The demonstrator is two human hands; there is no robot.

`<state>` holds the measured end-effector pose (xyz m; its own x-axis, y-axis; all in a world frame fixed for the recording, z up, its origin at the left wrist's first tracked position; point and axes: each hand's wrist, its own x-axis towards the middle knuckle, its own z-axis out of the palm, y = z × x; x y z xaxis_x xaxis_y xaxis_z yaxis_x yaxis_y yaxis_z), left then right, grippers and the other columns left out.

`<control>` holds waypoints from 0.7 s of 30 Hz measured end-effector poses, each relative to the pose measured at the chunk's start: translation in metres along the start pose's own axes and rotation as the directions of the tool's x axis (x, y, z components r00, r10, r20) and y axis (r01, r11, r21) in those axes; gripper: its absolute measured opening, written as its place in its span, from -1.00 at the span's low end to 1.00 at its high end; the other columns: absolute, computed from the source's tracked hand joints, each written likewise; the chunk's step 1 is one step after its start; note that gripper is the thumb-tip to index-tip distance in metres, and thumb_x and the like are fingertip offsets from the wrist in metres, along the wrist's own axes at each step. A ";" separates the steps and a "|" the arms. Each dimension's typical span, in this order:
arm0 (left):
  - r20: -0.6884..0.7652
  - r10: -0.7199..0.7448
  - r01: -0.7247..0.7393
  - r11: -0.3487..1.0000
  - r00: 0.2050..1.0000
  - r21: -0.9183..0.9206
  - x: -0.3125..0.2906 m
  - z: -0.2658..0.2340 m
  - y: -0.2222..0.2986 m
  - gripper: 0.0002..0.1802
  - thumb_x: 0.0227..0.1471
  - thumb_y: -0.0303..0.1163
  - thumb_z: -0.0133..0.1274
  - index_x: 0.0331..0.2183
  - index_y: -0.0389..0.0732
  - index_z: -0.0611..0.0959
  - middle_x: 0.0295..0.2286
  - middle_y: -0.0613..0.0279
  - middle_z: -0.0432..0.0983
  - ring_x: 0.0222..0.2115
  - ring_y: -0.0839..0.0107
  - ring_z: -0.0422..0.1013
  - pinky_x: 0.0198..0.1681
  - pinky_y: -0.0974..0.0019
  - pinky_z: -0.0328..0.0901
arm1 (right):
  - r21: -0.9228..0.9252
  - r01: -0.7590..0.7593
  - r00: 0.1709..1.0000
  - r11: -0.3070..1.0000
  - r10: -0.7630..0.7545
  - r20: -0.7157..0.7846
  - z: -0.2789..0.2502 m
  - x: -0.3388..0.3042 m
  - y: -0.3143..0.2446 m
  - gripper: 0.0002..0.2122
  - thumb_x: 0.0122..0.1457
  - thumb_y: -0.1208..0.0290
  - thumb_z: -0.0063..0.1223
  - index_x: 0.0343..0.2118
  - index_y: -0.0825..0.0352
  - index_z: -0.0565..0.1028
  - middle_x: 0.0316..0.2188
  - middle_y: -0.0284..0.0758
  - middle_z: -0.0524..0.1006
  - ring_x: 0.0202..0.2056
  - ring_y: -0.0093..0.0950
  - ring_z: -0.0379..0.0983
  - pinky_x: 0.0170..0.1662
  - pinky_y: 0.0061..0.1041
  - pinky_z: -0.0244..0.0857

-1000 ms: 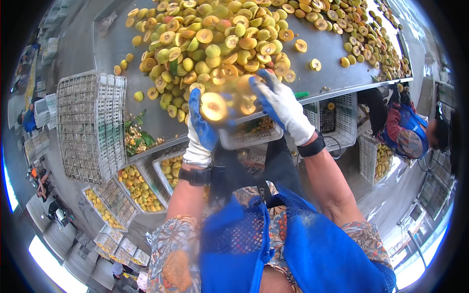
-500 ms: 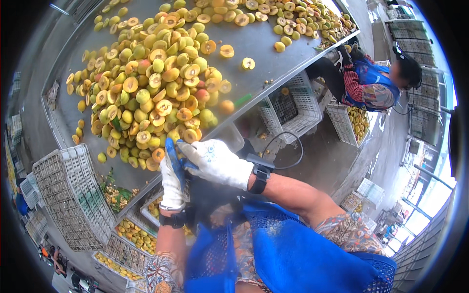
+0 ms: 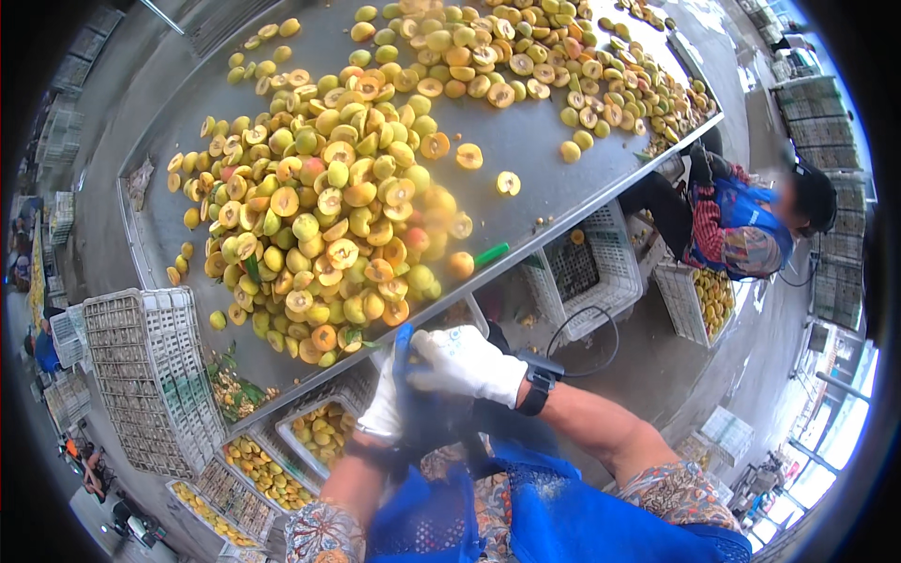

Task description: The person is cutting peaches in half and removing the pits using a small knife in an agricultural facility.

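My left hand (image 3: pixel 383 405) and my right hand (image 3: pixel 471 364), both in white gloves with blue-coated palms, meet just off the near table edge. The left one stands upright, a blue finger pointing up. Bent over it, the right hand has its fingers closed against the left-hand glove. A smudge blurs this spot, and some fingers are hidden. No fruit shows in either hand. Beyond them a large heap of halved yellow-green fruit (image 3: pixel 319 220), some cut faces showing stones, lies on the metal table (image 3: pixel 526 202). A green-handled tool (image 3: pixel 491 254) rests by the edge.
A tall crate stack (image 3: pixel 145 375) stands left, with a crate of fruit halves (image 3: pixel 324 430) below the table. Right of me are a white crate (image 3: pixel 601 281) and a fruit-filled crate (image 3: pixel 699 302), beside a person in a blue vest (image 3: pixel 751 220). More fruit (image 3: pixel 610 89) covers the far end.
The view has shifted, so the table and heap sit lower and further right. My hands stay pressed together, drawn slightly back from the heap toward my body.
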<state>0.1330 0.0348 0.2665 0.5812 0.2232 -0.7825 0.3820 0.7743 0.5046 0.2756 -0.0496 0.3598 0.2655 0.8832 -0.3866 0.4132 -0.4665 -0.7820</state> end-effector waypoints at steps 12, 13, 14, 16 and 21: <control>0.339 0.013 -0.094 0.970 0.941 0.225 -0.005 0.022 0.008 -0.55 0.24 -0.01 -0.18 -0.07 -0.15 0.50 -0.20 0.27 0.50 -0.17 0.41 0.43 -0.08 0.33 0.35 | 0.121 -0.053 0.999 0.991 0.052 0.012 -0.008 -0.015 0.025 -0.67 0.06 0.17 0.09 -0.22 0.31 0.48 -0.39 -0.11 0.55 -0.31 -0.15 0.51 -0.23 -0.27 0.38; 0.346 -0.044 -0.015 0.986 0.937 0.168 -0.006 0.023 0.010 -0.56 0.24 -0.02 -0.17 -0.06 -0.15 0.50 -0.18 0.26 0.49 -0.17 0.40 0.43 -0.06 0.31 0.34 | 0.124 -0.020 1.000 0.992 0.021 -0.010 -0.008 -0.017 0.029 -0.70 0.05 0.21 0.10 -0.21 0.30 0.48 -0.39 -0.12 0.55 -0.32 -0.16 0.52 -0.23 -0.27 0.38; 0.343 -0.048 -0.011 0.985 0.938 0.169 -0.001 0.021 0.004 -0.56 0.24 -0.02 -0.17 -0.06 -0.15 0.50 -0.18 0.26 0.49 -0.17 0.40 0.43 -0.06 0.31 0.34 | 0.129 -0.021 1.000 0.991 0.023 -0.009 -0.010 -0.018 0.032 -0.70 0.05 0.21 0.10 -0.21 0.30 0.48 -0.39 -0.12 0.55 -0.32 -0.16 0.52 -0.23 -0.27 0.38; 0.306 -0.030 -0.038 0.976 0.951 0.215 0.009 0.015 -0.005 -0.57 0.22 -0.02 -0.14 -0.07 -0.13 0.50 -0.18 0.27 0.49 -0.16 0.41 0.43 -0.06 0.31 0.34 | 0.073 0.000 1.000 0.997 0.002 -0.020 -0.015 -0.018 0.033 -0.74 0.06 0.28 0.09 -0.23 0.30 0.49 -0.39 -0.13 0.55 -0.32 -0.15 0.52 -0.24 -0.28 0.39; 0.223 -0.012 -0.017 0.991 0.975 0.130 0.014 0.026 -0.012 -0.49 0.05 -0.21 0.03 0.00 -0.22 0.37 -0.17 0.19 0.45 -0.12 0.37 0.40 0.02 0.28 0.28 | 0.087 -0.026 0.991 0.996 0.037 -0.127 -0.026 -0.027 0.034 -0.78 0.03 0.34 0.08 -0.27 0.31 0.45 -0.44 -0.13 0.54 -0.35 -0.13 0.51 -0.27 -0.23 0.39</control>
<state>0.1548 0.0129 0.2589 0.7223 0.0758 -0.6874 0.4622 0.6865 0.5613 0.3048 -0.0907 0.3560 0.3895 0.8519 -0.3502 0.3285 -0.4837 -0.8112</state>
